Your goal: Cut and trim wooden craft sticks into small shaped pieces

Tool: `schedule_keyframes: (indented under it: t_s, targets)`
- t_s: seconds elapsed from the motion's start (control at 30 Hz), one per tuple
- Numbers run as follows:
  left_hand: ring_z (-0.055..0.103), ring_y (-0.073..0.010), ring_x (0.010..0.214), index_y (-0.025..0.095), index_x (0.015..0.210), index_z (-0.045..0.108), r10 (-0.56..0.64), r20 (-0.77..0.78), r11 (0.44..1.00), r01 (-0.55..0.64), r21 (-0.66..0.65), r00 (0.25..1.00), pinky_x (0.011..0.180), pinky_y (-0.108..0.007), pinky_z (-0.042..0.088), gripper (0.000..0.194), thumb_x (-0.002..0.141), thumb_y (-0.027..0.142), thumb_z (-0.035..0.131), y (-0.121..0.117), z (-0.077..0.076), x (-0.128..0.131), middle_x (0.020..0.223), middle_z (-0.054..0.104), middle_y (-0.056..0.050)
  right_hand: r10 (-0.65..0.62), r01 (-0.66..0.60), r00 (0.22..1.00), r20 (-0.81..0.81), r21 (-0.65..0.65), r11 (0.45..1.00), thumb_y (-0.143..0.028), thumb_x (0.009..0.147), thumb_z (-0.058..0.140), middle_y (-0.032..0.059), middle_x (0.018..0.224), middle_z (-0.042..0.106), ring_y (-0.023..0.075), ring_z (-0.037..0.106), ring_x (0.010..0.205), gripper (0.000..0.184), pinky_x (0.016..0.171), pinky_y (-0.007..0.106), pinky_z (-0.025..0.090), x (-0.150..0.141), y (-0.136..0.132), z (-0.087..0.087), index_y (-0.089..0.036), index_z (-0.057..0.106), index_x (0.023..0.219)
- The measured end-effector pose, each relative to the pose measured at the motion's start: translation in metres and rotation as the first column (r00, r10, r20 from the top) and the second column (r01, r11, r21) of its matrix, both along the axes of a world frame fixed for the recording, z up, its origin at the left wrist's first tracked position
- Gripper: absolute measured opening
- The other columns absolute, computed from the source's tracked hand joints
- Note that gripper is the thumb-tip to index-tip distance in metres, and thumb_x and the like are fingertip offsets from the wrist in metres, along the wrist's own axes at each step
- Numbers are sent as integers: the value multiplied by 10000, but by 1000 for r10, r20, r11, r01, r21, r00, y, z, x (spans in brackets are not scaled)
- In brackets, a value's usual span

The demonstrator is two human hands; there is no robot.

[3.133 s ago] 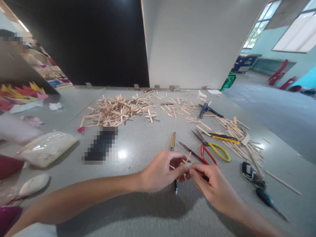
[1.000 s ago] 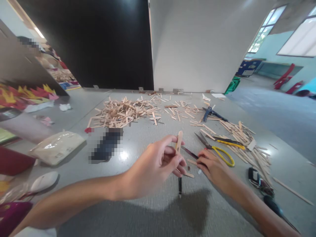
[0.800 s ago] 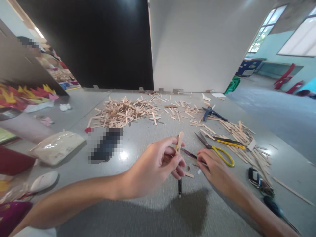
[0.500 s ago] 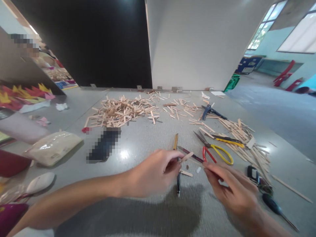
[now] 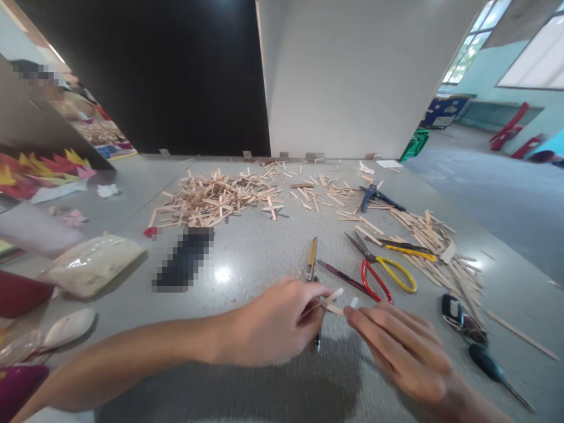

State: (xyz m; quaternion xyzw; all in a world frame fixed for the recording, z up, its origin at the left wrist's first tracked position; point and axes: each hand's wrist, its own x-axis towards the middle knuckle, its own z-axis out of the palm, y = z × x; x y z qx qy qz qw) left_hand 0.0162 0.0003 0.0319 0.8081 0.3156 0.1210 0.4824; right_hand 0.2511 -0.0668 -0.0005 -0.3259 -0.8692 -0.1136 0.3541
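the left hand (image 5: 273, 323) holds a wooden stick (image 5: 333, 297) near the right hand (image 5: 400, 346), with scissors (image 5: 371, 257) lying beyond.

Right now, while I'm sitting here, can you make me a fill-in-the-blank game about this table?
1. The left hand holds a thin stick made of ____.
2. The open scissors have one red handle and one ____ handle.
3. The tall white panel stands right beside a tall ____ panel.

Missing words: wood; yellow; black.
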Motion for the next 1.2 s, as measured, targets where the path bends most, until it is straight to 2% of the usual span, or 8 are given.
schedule_keyframes:
  t_s: [0.13,0.23,0.4,0.6,0.7,0.83,0.97,1.2]
  targets:
    - [380,-100,574,173,947,671,-37,0,998,37,-45,999,518,-221,297,48,941,161,625,1,4,-2,644,459,76,-7,7,1000,8,1,1000,-59,1083,443,73,805,790,211,768,692,329,600,301,599,-1,-1,0,-129,706,1268]
    - [534,-97,601,166,1070,705,-33,24,993,35,-111,999,580,-195,404,165,928,129,630,5,6,-3,778,686,25,-60,58,995,-80,-25,998,-33,1041,512,36,788,793,197,766,656,356,578,279,603,-3,-1,-3,-208,714,1275]
    - [617,-102,582,153,1001,756,40,50,981,-30,-191,998,583,-197,476,238,1031,341,614,12,-1,-2,842,759,-39,-147,120,961,-233,-126,985,-58,1020,563,6,764,801,166,760,588,265,575,234,610,-10,1,1,-252,726,1096]
    - [669,-151,632,133,853,798,247,258,901,-123,-417,934,544,-223,543,350,896,479,774,15,-15,8,750,752,-59,-241,107,901,-360,-354,929,-127,997,599,-35,630,735,127,653,434,173,458,208,527,-13,0,6,-231,730,951]
    - [686,-162,684,136,827,815,301,300,892,-155,-425,905,599,-242,590,352,869,485,811,15,-17,10,769,759,-61,-264,126,887,-378,-351,928,-135,994,609,-32,623,737,120,638,416,168,437,202,496,-14,-2,2,-227,735,931]
    - [712,-172,737,137,924,856,233,307,898,-83,-432,923,644,-245,606,293,916,418,773,16,-13,9,814,787,-74,-299,138,862,-410,-377,916,-155,989,621,-50,566,668,102,576,384,166,413,182,452,-16,-3,2,-226,734,890]
    - [715,-172,708,142,914,873,268,320,893,-109,-438,909,652,-252,599,278,882,412,818,18,-15,10,795,795,-76,-309,73,852,-422,-489,869,-241,1003,612,-55,514,564,112,496,382,226,377,201,382,-15,-2,8,-229,715,802]
    - [728,-203,792,151,972,876,265,296,925,-156,-347,918,756,-298,616,358,947,488,756,8,-23,8,878,809,-86,-308,-30,851,-426,-625,780,-290,1010,616,-32,569,603,118,507,453,261,423,202,383,-8,2,10,-223,740,790]
